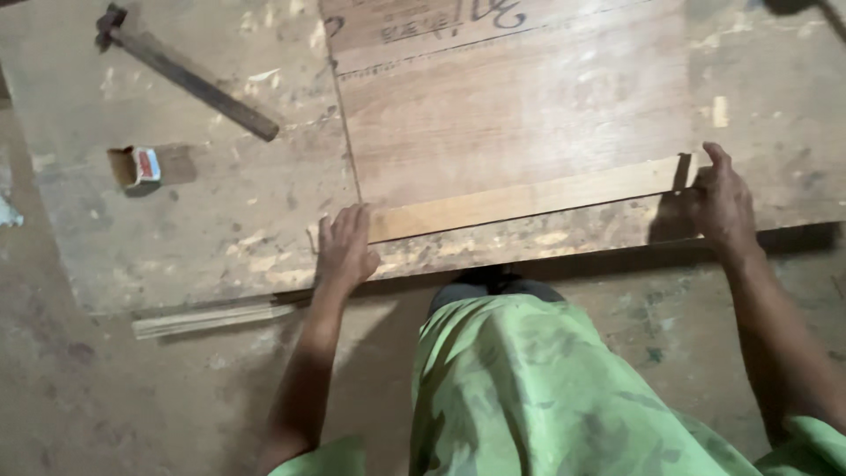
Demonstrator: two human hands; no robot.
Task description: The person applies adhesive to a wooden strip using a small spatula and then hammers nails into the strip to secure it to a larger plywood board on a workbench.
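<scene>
green patterned shirt, short sleeves, bare forearms

A wooden strip lies along the plywood sheet's near edge — hammer and small box left.

The plywood sheet is running off the frame at twelve o'clock; the left hand is hiding the wooden strip's nine o'clock end.

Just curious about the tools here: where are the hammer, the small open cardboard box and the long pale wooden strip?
dark-handled hammer [189,79], head view, mid handle.
small open cardboard box [135,167], head view, its side.
long pale wooden strip [529,198], head view, middle of its length.
</scene>
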